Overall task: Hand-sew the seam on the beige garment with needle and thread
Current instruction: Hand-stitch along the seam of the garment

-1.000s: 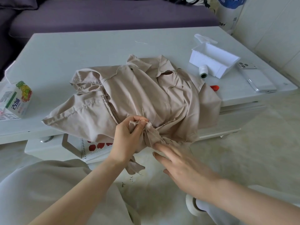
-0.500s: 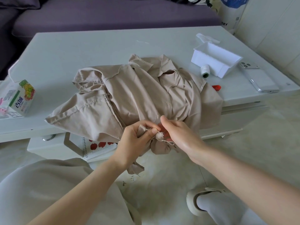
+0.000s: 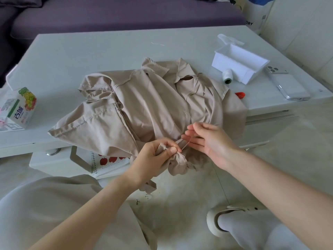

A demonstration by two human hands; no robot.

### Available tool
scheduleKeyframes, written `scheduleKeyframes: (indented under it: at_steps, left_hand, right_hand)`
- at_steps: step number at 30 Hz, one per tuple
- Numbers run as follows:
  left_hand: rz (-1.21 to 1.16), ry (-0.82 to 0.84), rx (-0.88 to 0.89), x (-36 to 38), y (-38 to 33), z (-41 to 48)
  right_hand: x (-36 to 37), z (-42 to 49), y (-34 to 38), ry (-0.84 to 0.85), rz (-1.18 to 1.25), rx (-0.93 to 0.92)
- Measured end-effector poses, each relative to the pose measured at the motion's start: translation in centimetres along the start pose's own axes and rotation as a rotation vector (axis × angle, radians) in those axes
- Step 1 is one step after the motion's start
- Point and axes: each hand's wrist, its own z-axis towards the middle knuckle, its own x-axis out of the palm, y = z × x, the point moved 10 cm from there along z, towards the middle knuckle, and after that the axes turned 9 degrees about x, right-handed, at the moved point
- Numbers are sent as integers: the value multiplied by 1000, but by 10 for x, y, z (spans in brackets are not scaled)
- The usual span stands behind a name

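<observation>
Indoors, beige garment on white table before purple sofa, pale floor.

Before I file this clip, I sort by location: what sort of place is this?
Probably a home living room: a purple sofa stands behind a low white table, and a phone and a drink carton sit on that table.

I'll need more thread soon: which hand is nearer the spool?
Right. The right hand, holding thread, is on the person's side of the spool; the left hand, pinching the garment, is farther off, leftward.
</observation>
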Motion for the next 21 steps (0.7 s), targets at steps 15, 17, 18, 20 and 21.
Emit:
scheduleKeyframes:
  at_steps: [15,17,18,20,21]
  left_hand:
    - [49,-83,-52,-11,11,0]
    - [48,-84,-51,-12,11,0]
    - [49,-85,-50,-12,12,0]
    - [55,-93,-51,-14,13,0]
    - [57,-96,-52,-14,13,0]
  right_hand:
    - [-118,6,-36,-410,38,-11]
    - [-127,5,-39,-436,-8,-8]
    - [-131,5,-41,-453,-39,-5]
    - [-137,6,-44,-483,-93,2]
    - [-139,6,-47,-493,-111,9]
